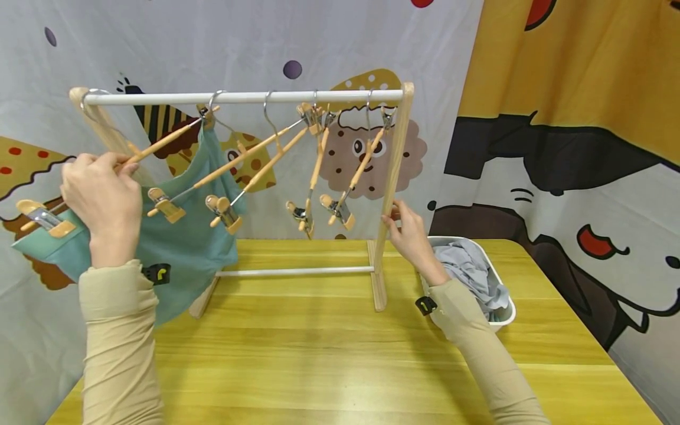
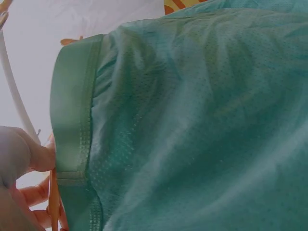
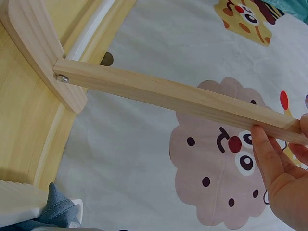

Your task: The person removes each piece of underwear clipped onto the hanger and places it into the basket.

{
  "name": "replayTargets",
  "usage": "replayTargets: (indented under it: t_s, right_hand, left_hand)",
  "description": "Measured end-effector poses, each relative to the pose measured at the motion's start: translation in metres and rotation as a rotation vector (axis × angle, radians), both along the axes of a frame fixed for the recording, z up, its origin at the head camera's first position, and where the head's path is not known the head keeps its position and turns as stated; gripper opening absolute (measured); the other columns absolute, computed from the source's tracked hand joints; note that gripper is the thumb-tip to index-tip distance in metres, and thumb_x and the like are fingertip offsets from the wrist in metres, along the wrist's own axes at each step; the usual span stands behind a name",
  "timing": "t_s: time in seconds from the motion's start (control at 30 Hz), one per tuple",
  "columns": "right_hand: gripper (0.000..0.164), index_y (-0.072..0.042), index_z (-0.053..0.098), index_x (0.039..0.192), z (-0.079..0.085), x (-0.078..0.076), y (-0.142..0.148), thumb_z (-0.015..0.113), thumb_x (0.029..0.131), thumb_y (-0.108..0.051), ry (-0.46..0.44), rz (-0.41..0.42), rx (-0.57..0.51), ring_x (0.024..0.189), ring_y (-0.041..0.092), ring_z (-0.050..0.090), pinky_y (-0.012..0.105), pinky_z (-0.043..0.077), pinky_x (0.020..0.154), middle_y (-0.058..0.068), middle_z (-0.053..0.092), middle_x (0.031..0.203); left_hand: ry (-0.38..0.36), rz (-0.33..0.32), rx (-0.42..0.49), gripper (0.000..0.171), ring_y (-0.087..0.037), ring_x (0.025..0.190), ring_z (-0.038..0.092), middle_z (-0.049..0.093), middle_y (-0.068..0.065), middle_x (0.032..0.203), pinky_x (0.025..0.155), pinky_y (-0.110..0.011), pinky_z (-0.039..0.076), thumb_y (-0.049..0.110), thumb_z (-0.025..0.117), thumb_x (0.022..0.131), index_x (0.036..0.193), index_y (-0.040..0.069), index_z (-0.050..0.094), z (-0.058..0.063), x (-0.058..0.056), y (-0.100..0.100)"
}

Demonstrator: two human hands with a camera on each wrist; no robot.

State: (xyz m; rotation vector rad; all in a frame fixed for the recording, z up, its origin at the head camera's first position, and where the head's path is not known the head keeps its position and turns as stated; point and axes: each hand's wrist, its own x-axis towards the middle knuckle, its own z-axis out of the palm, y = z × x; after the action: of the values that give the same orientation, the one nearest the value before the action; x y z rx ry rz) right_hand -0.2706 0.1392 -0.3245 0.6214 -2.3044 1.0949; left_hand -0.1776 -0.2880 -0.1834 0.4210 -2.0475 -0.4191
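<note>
Right hand [image 3: 281, 180] on the wooden rack post [image 3: 178, 98].

A teal mesh fabric garment [image 1: 180, 236] hangs from pale wooden clip hangers [image 1: 223, 171], beside a white plastic basket [image 1: 504, 316] of grey cloth [image 1: 470, 268] on the yellow wood-grain worktop [image 1: 319, 354].
</note>
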Motion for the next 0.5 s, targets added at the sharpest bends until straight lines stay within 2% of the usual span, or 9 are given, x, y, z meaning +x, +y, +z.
replayTargets:
  t_s: [0.3,0.5]
  right_hand:
    - [0.032,0.003,0.051,0.122,-0.0003,-0.0005,0.001,0.056,0.095,-0.013,0.002,0.002,0.005,0.095,0.036,0.065,0.04,0.059,0.072,0.023,0.062,0.104]
    - [0.032,0.002,0.051,0.122,-0.0005,-0.0008,0.0012,0.056,0.095,-0.013,0.011,0.007,0.002,0.094,0.035,0.066,0.039,0.059,0.072,0.022,0.063,0.103]
  left_hand:
    - [0.132,0.003,0.006,0.036,-0.046,0.099,0.048,0.064,-0.027,0.104,0.088,-0.052,0.036,0.031,0.051,0.097,0.115,0.006,0.069,0.003,0.005,0.0061]
    - [0.146,0.002,0.008,0.038,-0.046,0.097,0.047,0.063,-0.028,0.1,0.088,-0.052,0.036,0.033,0.051,0.097,0.114,0.003,0.069,-0.0021,0.0096,0.0085]
